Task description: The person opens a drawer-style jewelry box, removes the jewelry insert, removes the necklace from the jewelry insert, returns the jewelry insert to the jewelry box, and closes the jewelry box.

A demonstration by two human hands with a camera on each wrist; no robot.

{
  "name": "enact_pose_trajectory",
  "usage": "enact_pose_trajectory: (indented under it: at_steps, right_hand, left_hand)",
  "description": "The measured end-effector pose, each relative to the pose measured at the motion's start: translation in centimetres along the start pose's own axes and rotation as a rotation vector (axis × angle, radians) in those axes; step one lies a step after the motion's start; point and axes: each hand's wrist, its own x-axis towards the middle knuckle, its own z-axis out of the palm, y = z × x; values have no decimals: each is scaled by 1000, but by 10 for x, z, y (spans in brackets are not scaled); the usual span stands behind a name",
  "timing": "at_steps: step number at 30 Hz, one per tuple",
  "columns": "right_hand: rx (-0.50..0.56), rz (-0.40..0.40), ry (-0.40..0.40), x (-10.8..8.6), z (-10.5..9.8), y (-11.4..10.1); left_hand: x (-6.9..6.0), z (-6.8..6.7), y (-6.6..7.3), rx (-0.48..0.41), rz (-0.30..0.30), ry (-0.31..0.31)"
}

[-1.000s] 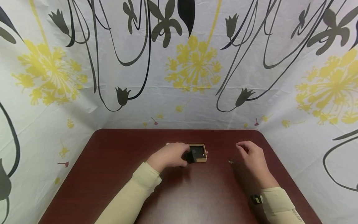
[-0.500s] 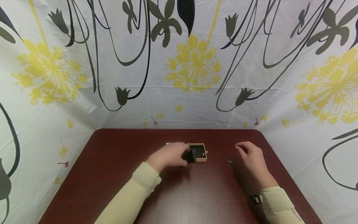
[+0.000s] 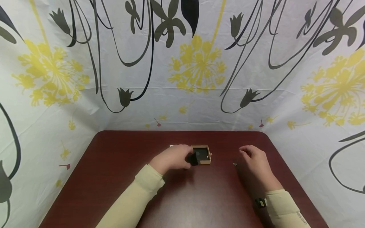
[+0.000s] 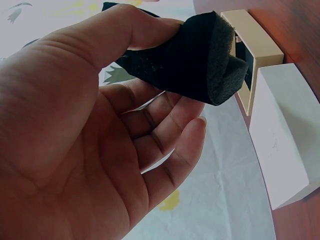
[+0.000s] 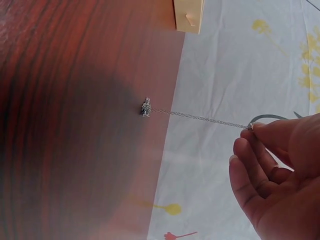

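A white sheet [image 3: 182,106] with grey stems and yellow flowers rises behind and on both sides of a dark red table [image 3: 114,183]. Two pale yellow sleeves [image 3: 132,194] reach in over the table.

The left hand [image 3: 172,157] is near the middle of the table; its thumb and fingers pinch a folded piece of black foam, the lower fingers loosely bent. The right hand [image 3: 256,163] is farther right, thumb and forefinger tips nearly closed on the end of a chain, the other fingers gently curled.

A white box [image 4: 287,135] lies just beside the left hand, which mostly hides it in the head view. Next to it sits an open tan box [image 3: 205,163] with a dark inside and a small tab on its right side. The foam [image 4: 182,60] is at the tan box's left, near corner.

A black band [image 3: 260,202] shows at the right wrist. The thin silver chain [image 5: 200,118] hangs from the right fingers, well apart from the tan box. At its lower end is a small silver pendant [image 5: 146,107]; whether it touches the table I cannot tell.
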Motion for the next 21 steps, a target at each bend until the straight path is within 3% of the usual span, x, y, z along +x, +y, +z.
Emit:
enact_pose_trajectory:
  at_steps: [21]
  right_hand:
    - [-1,67,-106,-1,3,5]
  left_hand:
    - [-1,-2,2,3,-13,5]
